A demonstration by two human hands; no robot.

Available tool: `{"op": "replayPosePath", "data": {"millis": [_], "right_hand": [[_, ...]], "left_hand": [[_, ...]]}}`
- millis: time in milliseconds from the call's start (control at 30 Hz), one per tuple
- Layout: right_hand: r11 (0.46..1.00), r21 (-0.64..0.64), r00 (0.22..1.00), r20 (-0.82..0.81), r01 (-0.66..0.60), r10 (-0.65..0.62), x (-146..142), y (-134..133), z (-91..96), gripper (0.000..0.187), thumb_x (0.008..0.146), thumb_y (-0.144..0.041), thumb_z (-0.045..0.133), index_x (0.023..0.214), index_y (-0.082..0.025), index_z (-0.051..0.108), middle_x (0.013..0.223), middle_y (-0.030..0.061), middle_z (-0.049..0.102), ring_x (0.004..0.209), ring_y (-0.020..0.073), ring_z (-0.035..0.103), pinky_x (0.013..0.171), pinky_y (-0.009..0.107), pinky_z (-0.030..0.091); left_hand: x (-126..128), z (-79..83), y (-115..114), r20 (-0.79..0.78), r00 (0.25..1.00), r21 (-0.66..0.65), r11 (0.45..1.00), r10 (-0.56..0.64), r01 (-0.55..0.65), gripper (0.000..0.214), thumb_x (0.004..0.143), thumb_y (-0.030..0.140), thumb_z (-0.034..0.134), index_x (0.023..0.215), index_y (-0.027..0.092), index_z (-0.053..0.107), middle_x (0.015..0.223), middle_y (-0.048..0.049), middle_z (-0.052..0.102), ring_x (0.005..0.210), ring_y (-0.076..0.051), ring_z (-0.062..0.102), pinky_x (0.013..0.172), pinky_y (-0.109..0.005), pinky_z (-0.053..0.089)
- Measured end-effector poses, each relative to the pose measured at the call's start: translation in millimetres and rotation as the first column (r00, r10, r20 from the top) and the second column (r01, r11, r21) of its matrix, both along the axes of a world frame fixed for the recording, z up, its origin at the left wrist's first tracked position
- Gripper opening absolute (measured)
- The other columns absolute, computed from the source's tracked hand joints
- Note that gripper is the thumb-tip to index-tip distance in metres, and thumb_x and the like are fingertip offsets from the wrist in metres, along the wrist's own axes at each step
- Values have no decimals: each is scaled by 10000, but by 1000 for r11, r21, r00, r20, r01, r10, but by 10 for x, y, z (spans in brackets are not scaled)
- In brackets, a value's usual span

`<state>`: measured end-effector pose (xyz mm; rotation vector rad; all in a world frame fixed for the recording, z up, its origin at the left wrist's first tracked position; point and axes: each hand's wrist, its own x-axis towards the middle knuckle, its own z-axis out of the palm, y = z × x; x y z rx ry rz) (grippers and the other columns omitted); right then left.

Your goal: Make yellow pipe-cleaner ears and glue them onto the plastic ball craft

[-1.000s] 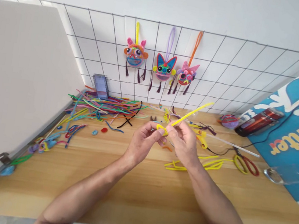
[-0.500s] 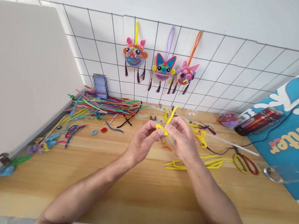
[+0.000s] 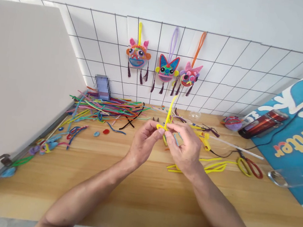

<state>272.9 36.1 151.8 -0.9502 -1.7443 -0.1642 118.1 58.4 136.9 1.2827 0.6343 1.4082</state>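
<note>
Above the middle of the light-brown wooden tabletop [image 3: 139, 202], pinched narrowly in thumb and fingertips of the bare left hand [image 3: 143, 140] and, just to the right, of the bare right hand [image 3: 186, 146]: one slim, fuzzy yellow pipe cleaner [image 3: 169, 112]. Apparently only part-worked: bent at the left fingertips into what looks like a small loop, yet long and nearly straight above, rising free between both hands and seemingly unshaped there. Below and right of the right hand, loose fuzzy yellow pipe cleaners [image 3: 214, 169], to judge by looks unworked; farther right, scissors with yellow and red handles [image 3: 251, 163]. Beyond, a yellow glue gun [image 3: 205, 141] at right and a heap of multicoloured pipe cleaners [image 3: 115, 106] at left. Farthest, hanging against the white gridded wall [image 3: 96, 27], seemingly finished, three round, colourful face ornaments with dark tassels [image 3: 166, 72].
</note>
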Motion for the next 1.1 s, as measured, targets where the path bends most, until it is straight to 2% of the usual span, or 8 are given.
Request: {"op": "replayPosePath", "data": {"millis": [267, 433, 700, 867, 1000, 1100], "right_hand": [[997, 74, 999, 29, 24, -26, 14, -5, -24, 318, 1001, -185, 674, 1306, -269, 706, 1128, 100, 807, 969, 246, 783, 874, 419, 651], [1000, 12, 999, 32, -1, 0, 9, -11, -10, 216, 1016, -196, 645, 1186, -271, 755, 1085, 89, 816, 1001, 249, 782, 897, 425, 653], [984, -109, 984, -117, -143, 131, 5, -48, 42, 132, 1029, -228, 675, 1105, -263, 777, 1055, 63, 818, 999, 224, 774, 890, 404, 642], [975, -142, 974, -175, -170, 145, 11, -53, 36, 118, 1027, -257, 688, 1088, -269, 789, 1051, 56, 819, 987, 221, 768, 889, 405, 637], [968, -172, 971, -182, -184, 152, 12, -57, 50, 106, 1037, -254, 690, 1069, -262, 791, 1010, 46, 824, 944, 210, 769, 871, 387, 631], [966, -192, 975, -174, -173, 140, 18, -68, 71, 114, 1046, -238, 682, 1066, -267, 791, 1015, 40, 829, 950, 205, 776, 871, 373, 628]], "left_hand": [[1, -10, -6, -9, 999, 13, 999, 35, -35, 458, 845, 621, 882, 878, 201, 703, 782, -6, 663, 721, -138, 566, 717, -275, 501], [0, -16, -12, -8, 1000, 28, 999, 29, -29, 446, 856, 619, 872, 894, 206, 709, 788, -10, 671, 722, -143, 578, 705, -277, 512], [-3, -23, -29, 17, 998, 90, 994, 53, -54, 392, 876, 582, 874, 881, 219, 726, 823, -17, 714, 745, -142, 616, 761, -294, 547], [5, -26, -31, 30, 997, 82, 994, 69, -71, 371, 863, 565, 892, 884, 228, 737, 860, -23, 724, 794, -161, 642, 795, -318, 568], [-2, -14, -11, 59, 986, 147, 975, 158, -165, 302, 849, 468, 927, 856, 228, 744, 1038, -54, 712, 973, -172, 667, 868, -301, 572], [-11, 2, 5, 72, 993, 103, 989, 99, -106, 315, 834, 464, 939, 941, 234, 753, 1119, -58, 725, 952, -159, 676, 831, -284, 574]]}}
